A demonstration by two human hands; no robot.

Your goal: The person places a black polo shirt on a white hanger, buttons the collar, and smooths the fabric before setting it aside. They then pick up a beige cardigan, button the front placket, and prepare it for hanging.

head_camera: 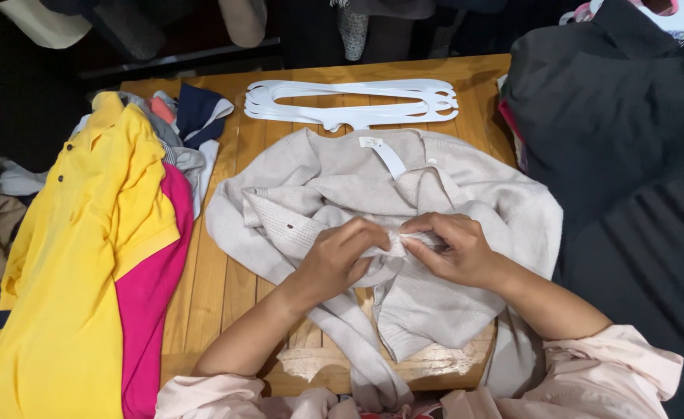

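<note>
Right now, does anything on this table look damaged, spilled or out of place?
Yes. The wooden table has a pale, worn patch along its near edge, where the finish looks scraped off. The beige cardigan lies rumpled, both hands pinching its middle. Nothing looks spilled.

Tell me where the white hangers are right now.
In the head view, the white hangers lie stacked at the far edge of the wooden table, just beyond the beige cardigan both hands are gripping.

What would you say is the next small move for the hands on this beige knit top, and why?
Probably finish fastening the placket: both the left hand and right hand pinch the front edge of the beige knit top, which lies crumpled on the wooden table.
</note>
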